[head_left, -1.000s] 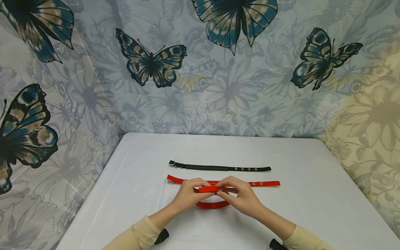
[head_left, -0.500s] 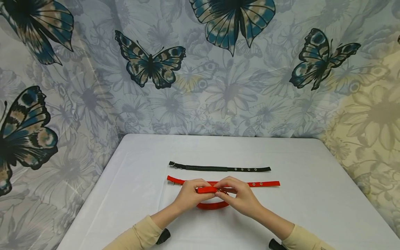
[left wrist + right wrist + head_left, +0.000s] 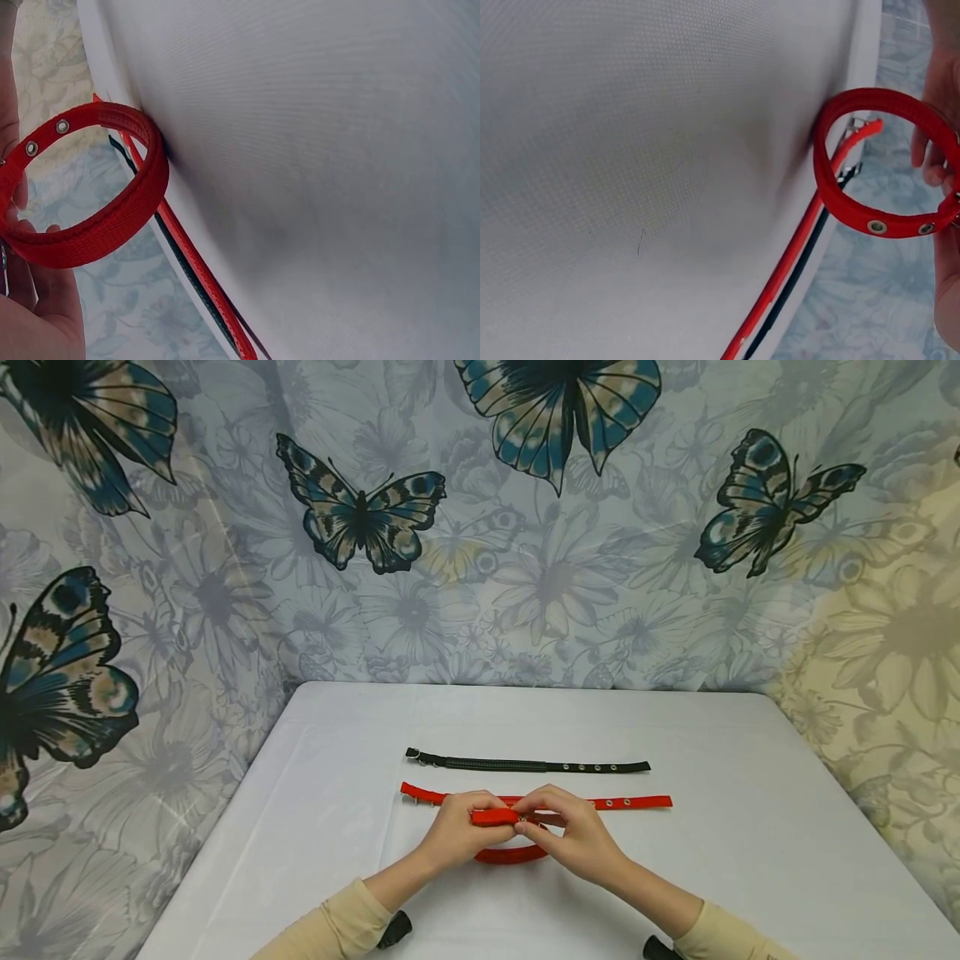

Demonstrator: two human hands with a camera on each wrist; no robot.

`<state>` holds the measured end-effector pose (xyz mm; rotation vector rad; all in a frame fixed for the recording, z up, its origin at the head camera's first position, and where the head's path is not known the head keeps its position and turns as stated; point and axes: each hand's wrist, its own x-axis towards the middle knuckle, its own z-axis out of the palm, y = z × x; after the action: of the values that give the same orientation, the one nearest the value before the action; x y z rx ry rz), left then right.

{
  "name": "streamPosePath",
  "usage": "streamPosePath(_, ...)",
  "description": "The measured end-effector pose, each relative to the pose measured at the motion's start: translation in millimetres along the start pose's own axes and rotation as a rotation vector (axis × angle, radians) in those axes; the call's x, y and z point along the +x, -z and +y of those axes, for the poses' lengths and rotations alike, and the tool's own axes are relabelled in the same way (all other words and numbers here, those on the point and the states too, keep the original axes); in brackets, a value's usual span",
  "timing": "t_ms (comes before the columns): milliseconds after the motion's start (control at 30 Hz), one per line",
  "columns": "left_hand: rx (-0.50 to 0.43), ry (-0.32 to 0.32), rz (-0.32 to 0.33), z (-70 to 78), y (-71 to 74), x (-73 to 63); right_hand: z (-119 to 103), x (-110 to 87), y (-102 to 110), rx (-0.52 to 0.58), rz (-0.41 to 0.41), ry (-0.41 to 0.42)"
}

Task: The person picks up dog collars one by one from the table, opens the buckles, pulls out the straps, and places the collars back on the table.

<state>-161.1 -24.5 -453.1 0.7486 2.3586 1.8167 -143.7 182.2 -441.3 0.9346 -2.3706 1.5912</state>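
Note:
A red collar with metal eyelets is bent round into a loop, its lower curve hanging close over the white table. My left hand pinches the folded red strap at the top of the loop between thumb and fingers. Right beside it, my right hand pinches the same collar at its metal buckle, the fingertips of both hands almost meeting. In the left wrist view the collar shows as a ring with two eyelets along one side. Fingers partly hide the buckle.
Beyond my hands, a second red collar lies stretched out on the white table, partly covered by my fingers. Behind it a black collar lies parallel. A butterfly-patterned cloth hangs at the table's far edge.
The pinched strap has shifted slightly left at the buckle, and the loop hangs a touch lower. Both hands keep their hold on the collar.

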Motion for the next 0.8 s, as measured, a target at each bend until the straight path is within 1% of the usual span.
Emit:
streamPosePath(167, 0.01, -0.022, 0.013, 0.8, -1.2, -0.6, -6.2, -0.1, -2.3, -0.02, 0.017, 0.0)
streamPosePath(267, 0.019, -0.031, 0.021, 0.8, -1.8, -0.9, -17.5, 1.5, -2.5, -0.019, 0.024, 0.008)
streamPosePath(433, 0.021, -0.023, 0.022, 1.0, -2.1, -1.6, -34.1, 3.7, -2.0, -0.012, 0.025, 0.017)
streamPosePath(700, 0.024, -0.005, 0.035, -1.3, -3.8, -1.7, -35.7, 4.5, -3.8, -0.015, 0.03, 0.018)
streamPosePath(767, 0.032, -0.01, 0.042, 0.9, -4.1, -1.6, -35.1, 4.5, -4.3, -0.019, 0.029, 0.007)
streamPosePath(800, 0.029, -0.015, 0.043, 5.6, -3.5, -2.4, -34.8, 4.5, -4.5, -0.019, 0.028, 0.003)
